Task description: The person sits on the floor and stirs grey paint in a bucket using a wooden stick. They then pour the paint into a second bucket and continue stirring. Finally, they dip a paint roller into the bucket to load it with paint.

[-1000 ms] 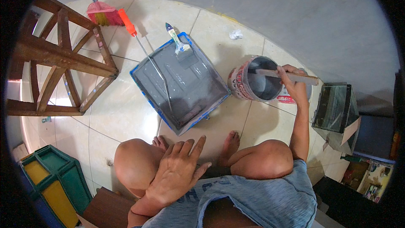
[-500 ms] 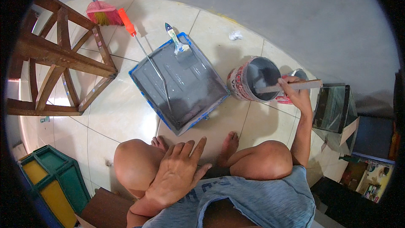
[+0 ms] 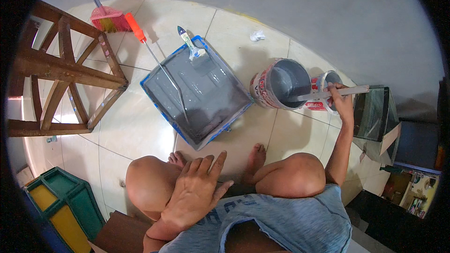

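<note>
My right hand [image 3: 342, 105] is closed around a flat paint-stirring stick [image 3: 355, 90]. The stick slants down to the left, its lower end inside a bucket [image 3: 268, 86] smeared with grey paint. Just beyond my right hand stands a second, smaller bucket [image 3: 318, 105], partly hidden by hand and stick. My left hand [image 3: 193, 193] lies palm down near my left knee, fingers stretched and holding nothing. A blue-rimmed paint tray [image 3: 221, 129] coated in grey sits before my feet. Across it rests a paint roller [image 3: 137, 29] with an orange handle; a paintbrush [image 3: 193, 49] lies at its far corner.
Brown wooden furniture [image 3: 70, 71] stands at the left, near a pink broom [image 3: 108, 18]. A green and yellow box-like item [image 3: 65, 206] is at lower left. Glass panels [image 3: 372, 112] stand at the right by the grey wall [image 3: 328, 14]. Crumpled white paper [image 3: 257, 35] lies on the tiles.
My right hand has moved right, drawing the stirring stick rightward across the bucket. My left hand stays in place over my knee. The view has shifted slightly.
</note>
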Demonstrator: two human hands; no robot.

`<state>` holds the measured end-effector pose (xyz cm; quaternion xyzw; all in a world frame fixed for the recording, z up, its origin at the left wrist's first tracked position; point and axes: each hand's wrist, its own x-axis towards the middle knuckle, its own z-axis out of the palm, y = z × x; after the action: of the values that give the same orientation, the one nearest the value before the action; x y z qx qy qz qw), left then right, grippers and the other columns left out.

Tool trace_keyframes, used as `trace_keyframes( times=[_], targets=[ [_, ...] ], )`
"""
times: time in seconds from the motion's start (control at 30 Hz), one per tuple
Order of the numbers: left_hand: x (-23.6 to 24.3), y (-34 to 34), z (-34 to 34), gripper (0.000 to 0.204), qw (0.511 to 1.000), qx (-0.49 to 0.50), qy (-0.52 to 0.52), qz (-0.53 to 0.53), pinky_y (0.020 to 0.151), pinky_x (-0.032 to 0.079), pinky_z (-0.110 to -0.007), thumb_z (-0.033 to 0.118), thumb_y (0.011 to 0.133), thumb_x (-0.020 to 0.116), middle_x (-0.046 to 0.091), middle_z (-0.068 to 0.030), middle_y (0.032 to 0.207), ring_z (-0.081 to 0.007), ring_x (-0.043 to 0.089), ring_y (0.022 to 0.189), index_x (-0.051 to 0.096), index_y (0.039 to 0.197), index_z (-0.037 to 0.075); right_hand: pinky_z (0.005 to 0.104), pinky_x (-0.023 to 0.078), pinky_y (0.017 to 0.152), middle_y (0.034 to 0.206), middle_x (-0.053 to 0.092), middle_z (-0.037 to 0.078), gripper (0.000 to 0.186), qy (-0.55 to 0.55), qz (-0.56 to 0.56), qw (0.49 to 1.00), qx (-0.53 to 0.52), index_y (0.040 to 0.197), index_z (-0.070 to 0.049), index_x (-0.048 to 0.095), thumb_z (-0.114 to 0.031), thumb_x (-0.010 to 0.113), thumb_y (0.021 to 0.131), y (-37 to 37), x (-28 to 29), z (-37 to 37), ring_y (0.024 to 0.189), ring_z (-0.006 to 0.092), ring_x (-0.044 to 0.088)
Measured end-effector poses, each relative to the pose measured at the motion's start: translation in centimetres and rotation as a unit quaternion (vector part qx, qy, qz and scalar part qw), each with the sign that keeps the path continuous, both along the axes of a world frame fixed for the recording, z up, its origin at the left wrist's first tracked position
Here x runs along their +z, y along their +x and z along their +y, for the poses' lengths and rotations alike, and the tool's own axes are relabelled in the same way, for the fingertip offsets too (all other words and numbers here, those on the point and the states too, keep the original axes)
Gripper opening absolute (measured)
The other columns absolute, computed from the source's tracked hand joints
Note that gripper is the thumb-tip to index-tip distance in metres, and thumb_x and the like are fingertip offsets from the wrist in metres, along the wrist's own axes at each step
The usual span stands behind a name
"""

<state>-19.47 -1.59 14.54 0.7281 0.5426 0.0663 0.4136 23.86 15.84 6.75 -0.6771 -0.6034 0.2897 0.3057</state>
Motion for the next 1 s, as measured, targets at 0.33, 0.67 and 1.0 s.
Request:
trace_keyframes(
  times=[0.33,0.67,1.0],
  targets=[
    [-0.3,0.1,0.1,0.063,1.0,0.0,-0.019,0.01,0.106,0.033,-0.051,0.037,0.089,0.057,0.051,-0.0221,0.123,-0.0462,0.047,0.115,0.037,0.138,0.003,0.0283,0.047,0.058,0.089,0.063,0.007,0.036,0.023,0.292,0.932,-0.215,0.106,0.001,0.061,-0.029,0.065,0.087,5.8,-1.9,-7.0,0.067,0.0146,0.056],
    [0.2,0.2,0.4,0.062,0.999,0.0,-0.038,-0.002,0.105,0.033,-0.051,0.036,0.089,0.057,0.05,-0.0224,0.124,-0.0485,0.045,0.115,0.037,0.138,0.003,0.0291,0.045,0.062,0.096,0.059,0.005,0.035,0.12,0.214,0.927,-0.285,0.108,-0.005,0.057,-0.036,0.061,0.09,8.5,7.0,-11.7,0.075,0.0135,0.053],
    [0.5,-0.2,0.0,0.06,1.0,0.008,-0.025,-0.004,0.105,0.034,-0.05,0.035,0.089,0.058,0.051,-0.0211,0.123,-0.0445,0.048,0.113,0.038,0.137,0.003,0.0287,0.047,0.062,0.095,0.061,0.008,0.038,0.154,0.184,0.936,-0.259,0.107,-0.002,0.058,-0.035,0.064,0.088,8.7,10.1,-12.6,0.068,0.0118,0.052]
  ],
)
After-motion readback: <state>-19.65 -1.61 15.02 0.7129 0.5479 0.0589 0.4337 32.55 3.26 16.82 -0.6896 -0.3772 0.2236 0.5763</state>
